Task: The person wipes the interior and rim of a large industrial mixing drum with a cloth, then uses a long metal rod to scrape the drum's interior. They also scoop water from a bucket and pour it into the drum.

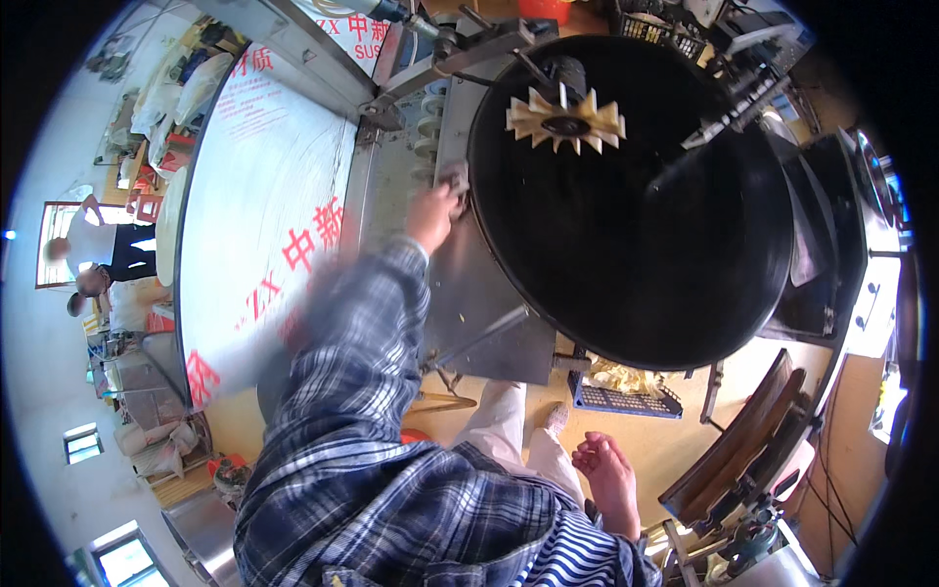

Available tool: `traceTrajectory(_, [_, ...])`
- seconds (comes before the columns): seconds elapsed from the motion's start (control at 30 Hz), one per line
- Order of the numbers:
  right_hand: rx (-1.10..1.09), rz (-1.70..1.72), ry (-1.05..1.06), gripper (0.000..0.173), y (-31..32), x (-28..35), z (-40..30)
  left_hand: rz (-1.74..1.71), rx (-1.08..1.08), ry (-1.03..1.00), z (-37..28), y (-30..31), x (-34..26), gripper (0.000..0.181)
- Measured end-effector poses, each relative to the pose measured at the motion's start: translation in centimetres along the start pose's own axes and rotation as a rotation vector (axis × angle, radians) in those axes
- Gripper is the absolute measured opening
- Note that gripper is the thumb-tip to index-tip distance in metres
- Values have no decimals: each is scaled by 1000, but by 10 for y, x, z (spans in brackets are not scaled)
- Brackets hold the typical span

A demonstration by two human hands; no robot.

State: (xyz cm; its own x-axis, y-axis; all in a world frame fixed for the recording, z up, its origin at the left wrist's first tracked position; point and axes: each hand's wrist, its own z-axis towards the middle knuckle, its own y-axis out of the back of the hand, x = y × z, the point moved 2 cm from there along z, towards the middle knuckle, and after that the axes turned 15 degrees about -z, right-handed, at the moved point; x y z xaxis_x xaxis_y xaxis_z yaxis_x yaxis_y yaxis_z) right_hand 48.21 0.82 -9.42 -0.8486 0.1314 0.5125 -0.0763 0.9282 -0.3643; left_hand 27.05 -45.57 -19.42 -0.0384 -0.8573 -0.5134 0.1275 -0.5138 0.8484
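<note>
My left hand reaches forward to the left edge of a large round black pan or disc. Its fingers are closed around a crumpled greyish rag, partly hidden and blurred, beside the rim above a metal worktop. A pale toothed wheel sits on a shaft over the black surface. Low beside my body, my right hand hangs with loosely curled fingers, and nothing shows in it.
A film-covered panel with red print stands at left. Beneath the disc, a blue plastic crate holds pale sheet-like pieces. A curved dark trough lies at right. A metal arm extends over the disc. Background people appear far left.
</note>
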Motion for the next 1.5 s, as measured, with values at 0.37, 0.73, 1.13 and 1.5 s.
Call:
traceTrajectory(0.37, [12,-65,33,26,60,-49,-49,-372,19,273,-113,16,-56,34])
traceTrajectory(0.73, [-138,-1327,836,30,-72,-56,88,-1128,865,637,-125,0,-95,49])
traceTrajectory(1.13, [-276,-1564,1208,80,-157,-33,165,-1176,792,579,-135,-9,-80,30])
traceTrajectory(1.5, [-386,-1946,1020,19,-155,-18,185,-884,528,624,-142,29,-78,26])
